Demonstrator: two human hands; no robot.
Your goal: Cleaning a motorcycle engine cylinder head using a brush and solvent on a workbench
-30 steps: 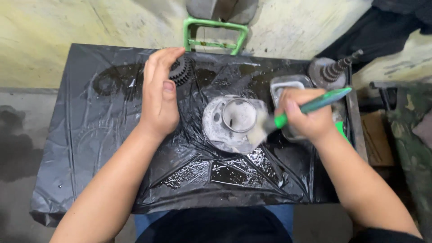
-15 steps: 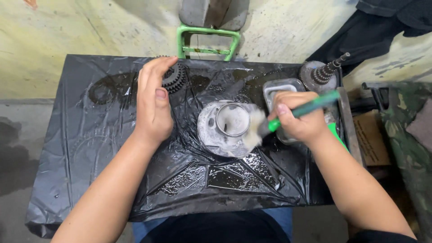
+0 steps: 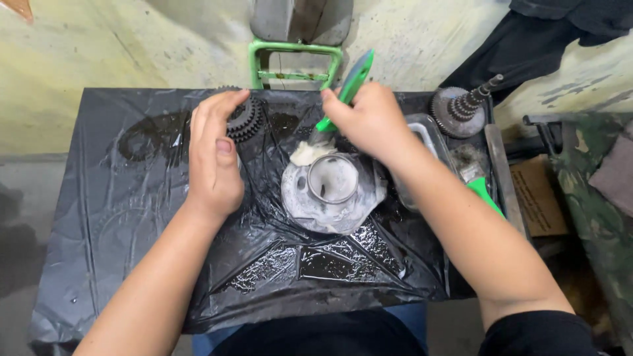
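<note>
While flat on the gear (image 3: 247, 120), left hand (image 3: 214, 158) open-fingered; right hand (image 3: 369, 122) fingers tight around the green brush (image 3: 339, 99).

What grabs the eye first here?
The right hand at centre top, working a green-handled brush with its bristles against the far rim of a pale grey metal ring-shaped part in the middle of the wet black plastic sheet. The left hand rests flat beside a dark gear cluster; a geared shaft stands at the right edge.
</note>
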